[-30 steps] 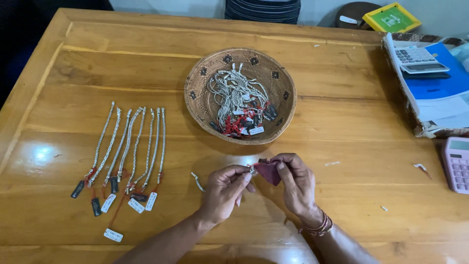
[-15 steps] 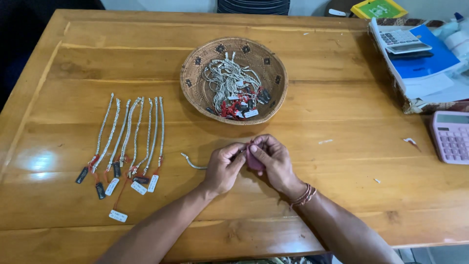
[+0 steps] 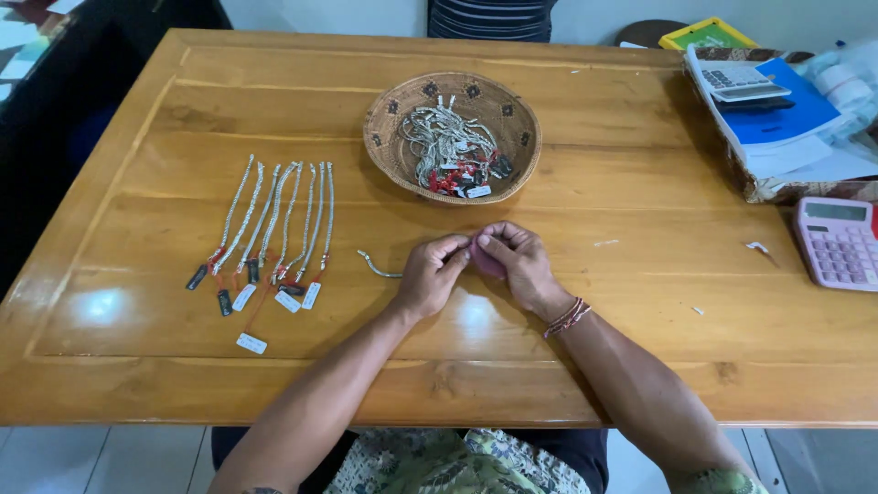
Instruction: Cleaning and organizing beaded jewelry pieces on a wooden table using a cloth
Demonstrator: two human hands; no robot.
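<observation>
Since a second ago the left hand (image 3: 432, 274) and right hand (image 3: 514, 263) are drawn together, fingertips pinching a silver chain (image 3: 377, 267) against a small maroon cloth (image 3: 485, 261), so polishing appears under way.

On the table (image 3: 640, 210), the basket (image 3: 384, 137) of chains sits at twelve o'clock from both hands; laid-out bracelets (image 3: 274, 220) at nine, calculator (image 3: 837, 242) at three.
</observation>
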